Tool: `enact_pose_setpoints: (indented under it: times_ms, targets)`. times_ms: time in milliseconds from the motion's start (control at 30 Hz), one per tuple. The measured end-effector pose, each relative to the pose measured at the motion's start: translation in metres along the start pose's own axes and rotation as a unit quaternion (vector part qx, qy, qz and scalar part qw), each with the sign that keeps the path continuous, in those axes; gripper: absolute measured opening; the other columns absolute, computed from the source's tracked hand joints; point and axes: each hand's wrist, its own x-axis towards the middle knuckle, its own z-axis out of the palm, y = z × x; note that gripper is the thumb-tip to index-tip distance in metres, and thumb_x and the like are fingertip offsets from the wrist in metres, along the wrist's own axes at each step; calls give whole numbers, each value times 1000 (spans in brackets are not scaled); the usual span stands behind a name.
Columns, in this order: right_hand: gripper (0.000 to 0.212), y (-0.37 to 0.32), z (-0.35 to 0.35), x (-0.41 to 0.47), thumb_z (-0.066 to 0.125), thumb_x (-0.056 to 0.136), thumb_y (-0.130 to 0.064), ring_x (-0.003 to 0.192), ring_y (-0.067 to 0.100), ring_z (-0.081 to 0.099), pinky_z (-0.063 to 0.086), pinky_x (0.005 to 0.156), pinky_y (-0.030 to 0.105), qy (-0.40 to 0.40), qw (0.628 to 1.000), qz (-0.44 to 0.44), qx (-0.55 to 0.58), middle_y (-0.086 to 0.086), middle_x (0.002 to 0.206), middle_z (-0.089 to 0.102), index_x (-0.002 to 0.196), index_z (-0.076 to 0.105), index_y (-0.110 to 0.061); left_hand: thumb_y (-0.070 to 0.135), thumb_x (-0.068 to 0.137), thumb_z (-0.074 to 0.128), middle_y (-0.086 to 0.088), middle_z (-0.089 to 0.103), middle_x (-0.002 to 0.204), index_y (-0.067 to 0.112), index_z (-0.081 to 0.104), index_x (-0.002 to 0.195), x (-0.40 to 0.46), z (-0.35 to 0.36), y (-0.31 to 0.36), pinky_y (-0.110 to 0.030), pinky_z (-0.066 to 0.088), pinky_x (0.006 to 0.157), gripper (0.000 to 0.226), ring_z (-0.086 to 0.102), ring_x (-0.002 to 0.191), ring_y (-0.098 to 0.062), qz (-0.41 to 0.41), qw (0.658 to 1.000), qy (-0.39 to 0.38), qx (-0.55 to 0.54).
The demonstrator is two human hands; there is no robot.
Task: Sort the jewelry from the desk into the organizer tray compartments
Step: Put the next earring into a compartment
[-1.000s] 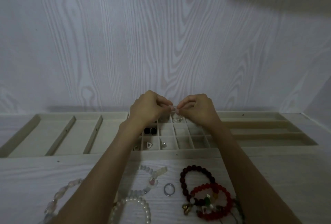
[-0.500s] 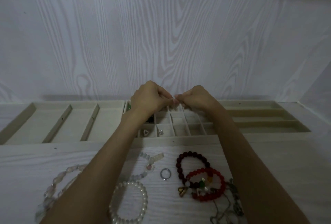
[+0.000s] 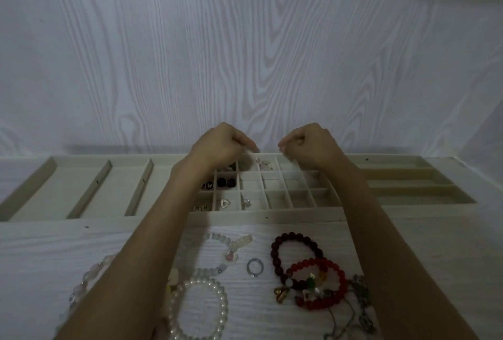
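**Jewelry on the desk, both hands raised over the tray's back row**

Jewelry lies in two places — small pieces in the organizer tray (image 3: 272, 216) grid, bracelets on the desk (image 3: 40, 252) in front. A pair of earrings (image 3: 263, 163) sits in a back-row compartment, between the hands. The left hand (image 3: 217, 146) and right hand (image 3: 310, 146) hover apart above that row, fingers curled with thumb and fingertips drawn together; whether either pinches anything, I cannot tell. Near the forearms lie a pearl bracelet (image 3: 198, 309), a silver ring (image 3: 255, 267), a dark red bracelet (image 3: 295, 256) and a bright red bracelet (image 3: 319, 288) — the two red ones overlap.
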Motion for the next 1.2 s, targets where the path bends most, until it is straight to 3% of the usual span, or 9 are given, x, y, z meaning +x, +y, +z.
enact_pose_setpoints:
  times_ms: [67,200,267,300,400,500,800,1033,1200]
  targets:
    - [17,-6,-2,-1,61,84,-10,88,18,64,52,88,37,-11,999,-13,-43,3,95,70,89,74,-20,12,88,60,4,68,116,32,75,88,0,-3,0,-35,51,92,26,63,97,-11,2,1000,5,19]
    - [24,-19,0,-9,55,86,-10,63,6,48,43,72,25,-72,988,-45,-132,-4,89,61,90,75,-24,33,82,54,-1,64,122,54,65,67,-2,0,5,-40,48,97,28,60,107,-16,12,996,-26,90]
    - [27,-25,0,-12,53,87,-12,81,14,56,42,88,30,-77,979,-46,-185,-5,91,62,91,75,-29,41,68,42,-3,60,126,68,55,58,0,3,5,-41,42,103,32,53,116,-19,12,989,-41,141]
    - [28,-26,-1,-13,53,87,-12,92,18,57,40,96,34,-74,975,-44,-203,-6,89,62,91,74,-30,38,71,40,-3,58,128,70,53,59,0,4,5,-41,38,106,36,50,119,-19,15,986,-47,159]
    - [32,-28,-3,-14,51,87,-11,105,20,55,36,101,35,-66,971,-36,-227,-5,104,67,96,73,-32,19,92,44,2,53,133,57,64,93,-2,7,9,-36,33,106,43,39,122,-20,22,979,-36,199]
    - [36,-27,-3,-15,48,87,-10,109,20,54,33,100,34,-76,968,-23,-236,-4,116,66,102,72,-31,11,94,41,6,52,134,41,65,114,-3,11,12,-33,31,98,43,36,121,-20,48,970,-17,238]
    - [40,-24,-6,-14,48,85,-3,114,18,55,35,106,37,-71,976,-13,-206,-3,121,64,100,72,-31,11,95,37,4,43,140,38,56,128,-7,15,12,-34,28,101,47,32,125,-21,59,968,-30,242]
    - [50,-22,0,-14,41,91,-3,124,23,40,24,105,38,-120,952,-23,-279,-4,138,50,114,64,-41,17,96,41,6,48,133,39,68,109,-8,9,15,-29,28,94,37,35,119,-18,58,966,-11,253]
    - [48,-20,0,-13,42,91,-4,124,22,41,25,104,37,-101,957,-27,-272,-4,138,51,116,64,-39,15,96,39,6,46,135,40,65,113,-7,13,15,-29,29,94,41,35,119,-19,66,964,-26,255]
